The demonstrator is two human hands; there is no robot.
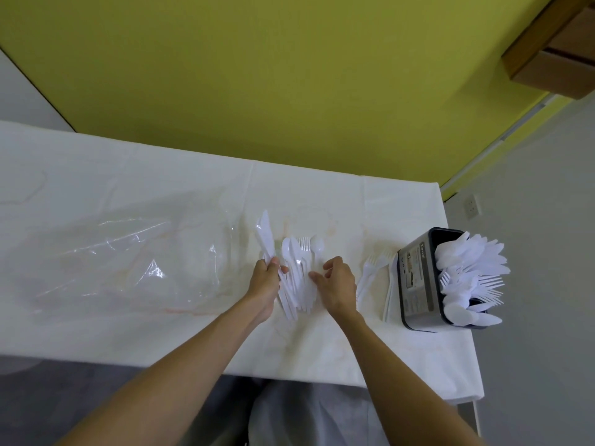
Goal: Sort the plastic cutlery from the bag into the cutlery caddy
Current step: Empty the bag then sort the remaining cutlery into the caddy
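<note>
A pile of white plastic cutlery (299,268) lies mid-table: knives, forks and spoons mixed. My left hand (265,280) grips a bundle of white knives (265,235) whose blades point away from me. My right hand (338,283) hovers over the pile's right side with fingers apart, holding nothing. The clear plastic bag (135,252) lies flat and crumpled to the left. The dark cutlery caddy (415,281) stands at the table's right end, packed with white spoons, forks and knives.
A few loose forks and spoons (370,272) lie between the pile and the caddy. A white cloth covers the table (161,333). The right table edge is just beyond the caddy. A yellow wall rises behind the table.
</note>
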